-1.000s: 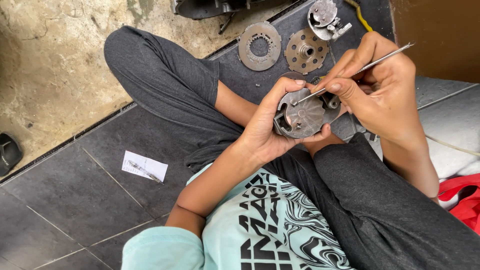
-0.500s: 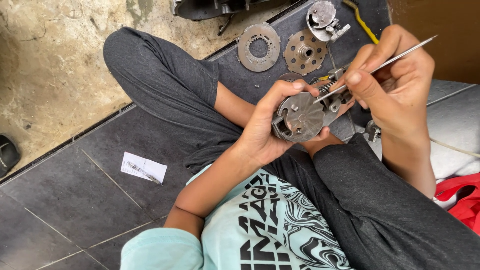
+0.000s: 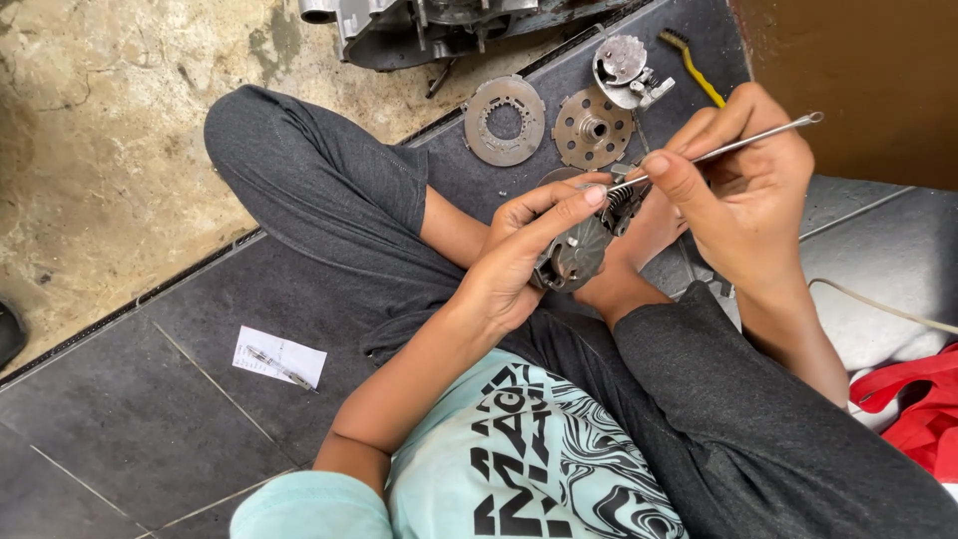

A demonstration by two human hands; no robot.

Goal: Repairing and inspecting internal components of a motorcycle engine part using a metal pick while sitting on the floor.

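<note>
Dull grey round metal clutch part (image 3: 577,255), thin shiny steel pick (image 3: 738,146), matt dark floor tiles (image 3: 130,419), rough concrete (image 3: 110,150).

Seated cross-legged on dark floor tiles (image 3: 150,439). Left hand (image 3: 519,260) wrapped around a round metal part (image 3: 577,255) over the lap, fingertips on a small coil spring (image 3: 624,195). Right hand (image 3: 743,195) pinching a thin metal rod (image 3: 738,145), tip at the spring. Beyond the knees: two flat metal discs (image 3: 505,120) (image 3: 591,128), a smaller metal assembly (image 3: 624,70), a yellow-handled brush (image 3: 699,72). A slip of paper (image 3: 279,356) lying left.
</note>
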